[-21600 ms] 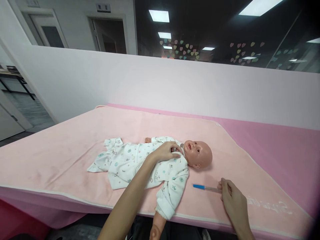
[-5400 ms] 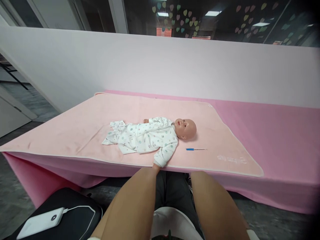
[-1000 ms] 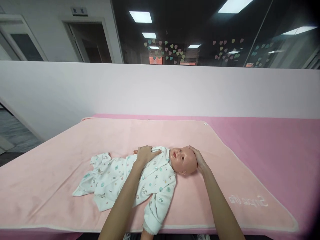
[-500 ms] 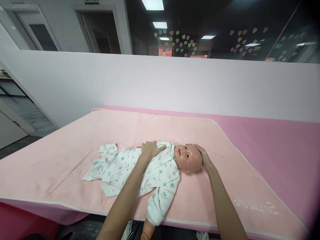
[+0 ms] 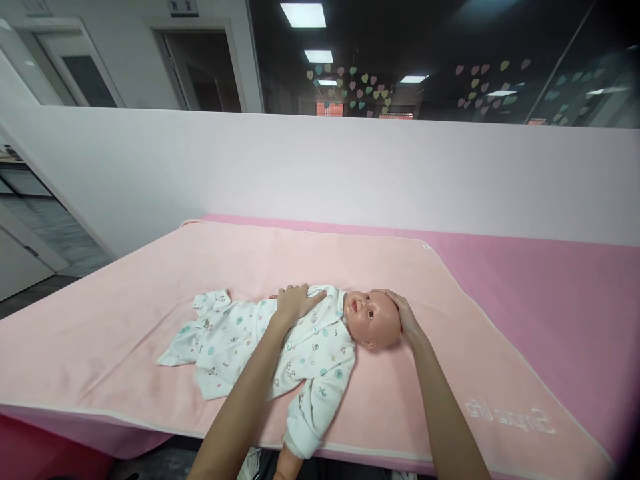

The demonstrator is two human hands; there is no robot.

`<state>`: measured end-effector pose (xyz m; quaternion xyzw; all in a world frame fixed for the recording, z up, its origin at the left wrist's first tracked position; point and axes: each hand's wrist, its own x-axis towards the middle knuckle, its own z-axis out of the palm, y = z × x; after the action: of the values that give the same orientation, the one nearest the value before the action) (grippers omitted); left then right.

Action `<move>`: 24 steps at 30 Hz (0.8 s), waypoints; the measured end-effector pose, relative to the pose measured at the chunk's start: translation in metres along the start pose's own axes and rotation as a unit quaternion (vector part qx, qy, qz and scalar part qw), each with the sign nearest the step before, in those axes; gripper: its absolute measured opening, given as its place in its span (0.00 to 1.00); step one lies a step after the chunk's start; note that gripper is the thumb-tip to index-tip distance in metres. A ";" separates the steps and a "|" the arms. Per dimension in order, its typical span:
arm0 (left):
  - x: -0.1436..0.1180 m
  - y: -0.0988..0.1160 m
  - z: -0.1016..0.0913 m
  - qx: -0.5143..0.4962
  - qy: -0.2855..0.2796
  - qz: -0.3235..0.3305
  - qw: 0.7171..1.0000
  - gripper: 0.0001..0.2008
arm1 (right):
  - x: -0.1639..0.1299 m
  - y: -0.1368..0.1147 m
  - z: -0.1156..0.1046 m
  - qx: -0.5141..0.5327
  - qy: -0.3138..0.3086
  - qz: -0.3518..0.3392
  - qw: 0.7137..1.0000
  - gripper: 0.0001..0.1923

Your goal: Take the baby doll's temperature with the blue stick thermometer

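A baby doll [image 5: 320, 347] lies on its back on a peach blanket [image 5: 400, 407], its head to the right. It wears a white patterned top and pants; one bare arm hangs past the near edge. My left hand [image 5: 296, 303] rests on the doll's chest and belly, fingers spread and lying flat. Against the crown of the doll's head [image 5: 373, 320] my right hand [image 5: 403, 310] is cupped, its fingers stretched along the far side. Neither hand is closed round anything. The doll's far arm is mostly hidden behind its body and my left hand.
The blanket covers a pink padded surface [image 5: 565, 300] that shows at the right and back. Behind it stands a low white wall [image 5: 350, 173], with dark glass [image 5: 425, 40] bearing heart stickers above. Doors [image 5: 203, 73] appear at the upper left.
The view has tilted up slightly, so the scene sits a little lower. Both hands keep their places on the doll's chest and head.
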<state>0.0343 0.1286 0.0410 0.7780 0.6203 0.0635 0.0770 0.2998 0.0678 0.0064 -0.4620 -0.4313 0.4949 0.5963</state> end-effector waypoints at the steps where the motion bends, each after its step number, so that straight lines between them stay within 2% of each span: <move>1: 0.000 0.000 0.000 -0.003 0.000 -0.001 1.000 0.38 | 0.000 0.000 0.000 -0.003 0.001 0.001 1.000 0.19; 11: 0.003 -0.003 0.003 -0.008 -0.004 0.004 1.000 0.41 | 0.002 0.002 -0.002 -0.015 0.008 -0.009 1.000 0.19; 20: 0.009 -0.006 0.002 -0.021 -0.029 -0.006 0.999 0.40 | 0.005 0.001 0.001 -0.001 0.003 0.012 1.000 0.21; 24: 0.011 -0.006 0.001 -0.025 -0.040 -0.008 0.999 0.42 | 0.004 -0.001 0.004 -0.002 0.007 -0.008 1.000 0.20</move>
<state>0.0314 0.1410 0.0391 0.7729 0.6211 0.0468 0.1213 0.2967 0.0723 0.0089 -0.4631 -0.4319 0.4859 0.6024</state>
